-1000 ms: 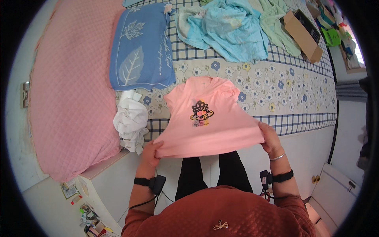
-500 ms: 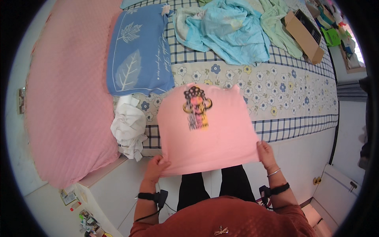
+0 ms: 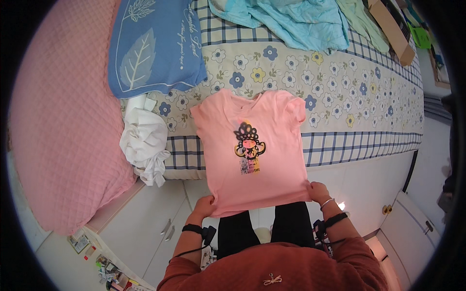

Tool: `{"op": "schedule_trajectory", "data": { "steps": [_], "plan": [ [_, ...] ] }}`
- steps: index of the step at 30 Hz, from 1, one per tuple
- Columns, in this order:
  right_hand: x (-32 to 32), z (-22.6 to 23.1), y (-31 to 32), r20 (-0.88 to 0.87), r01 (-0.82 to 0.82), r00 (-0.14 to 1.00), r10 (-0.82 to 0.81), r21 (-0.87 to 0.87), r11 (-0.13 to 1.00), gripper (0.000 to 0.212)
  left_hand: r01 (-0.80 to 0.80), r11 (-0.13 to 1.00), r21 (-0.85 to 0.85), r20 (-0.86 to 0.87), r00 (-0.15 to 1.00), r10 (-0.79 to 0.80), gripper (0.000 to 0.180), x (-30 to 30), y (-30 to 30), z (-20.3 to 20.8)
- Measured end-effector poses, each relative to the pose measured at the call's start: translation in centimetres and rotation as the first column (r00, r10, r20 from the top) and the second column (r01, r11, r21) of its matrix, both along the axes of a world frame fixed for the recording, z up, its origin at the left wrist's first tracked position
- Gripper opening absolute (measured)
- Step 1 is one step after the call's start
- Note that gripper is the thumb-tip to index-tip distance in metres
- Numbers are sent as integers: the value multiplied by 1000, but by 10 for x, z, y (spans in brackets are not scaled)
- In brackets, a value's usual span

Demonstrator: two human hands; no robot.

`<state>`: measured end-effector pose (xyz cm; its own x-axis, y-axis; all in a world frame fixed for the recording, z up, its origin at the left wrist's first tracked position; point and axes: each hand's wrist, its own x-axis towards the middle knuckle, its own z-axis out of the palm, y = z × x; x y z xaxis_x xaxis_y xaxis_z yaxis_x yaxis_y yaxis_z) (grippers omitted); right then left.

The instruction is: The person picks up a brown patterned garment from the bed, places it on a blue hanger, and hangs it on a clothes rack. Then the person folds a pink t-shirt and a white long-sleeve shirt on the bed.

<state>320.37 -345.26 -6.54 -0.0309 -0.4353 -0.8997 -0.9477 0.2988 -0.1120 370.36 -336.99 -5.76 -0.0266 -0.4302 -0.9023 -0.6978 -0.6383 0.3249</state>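
A pink T-shirt with a cartoon print on its front lies partly on the near edge of the bed, its neckline and short sleeves pointing away from me. Its lower part hangs past the bed edge, stretched between my hands. My left hand is closed on the left corner of the hem. At the right corner, my right hand grips the hem too, fingers wrapped round the fabric. Both forearms carry black straps with small devices.
The bed has a flowered, checked sheet. A crumpled white cloth and a blue pillow lie left, beside a pink quilted cover. Turquoise fabric, green cloth and a cardboard box are farther back.
The shirt has come down from a billowed shape onto the bed edge, and its neckline and sleeves now show. Both hands keep hold of the hem. The view has shifted nearer the bed.
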Motion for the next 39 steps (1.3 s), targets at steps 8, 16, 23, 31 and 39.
{"op": "schedule_trajectory", "data": {
  "steps": [8,16,23,31,39],
  "plan": [
    [11,12,-26,-37,-180,981,191,199,963,37,174,970,170,-49,985,-168,29,-4,-11,10],
    [57,-10,-184,430,454,877,-215,-590,668,21,-239,798,-554,-46,965,257,23,5,-207,0],
    [111,-25,-278,568,869,386,-727,41,493,19,-61,564,-823,18,991,132,35,-30,-358,-34],
    [133,-47,-269,627,949,-38,-778,268,169,11,-17,883,-469,201,972,125,39,-64,-390,-72],
    [111,-19,-276,744,922,-216,-632,369,120,4,-476,539,-695,-295,872,390,13,-54,-392,-62]
  ]
}}
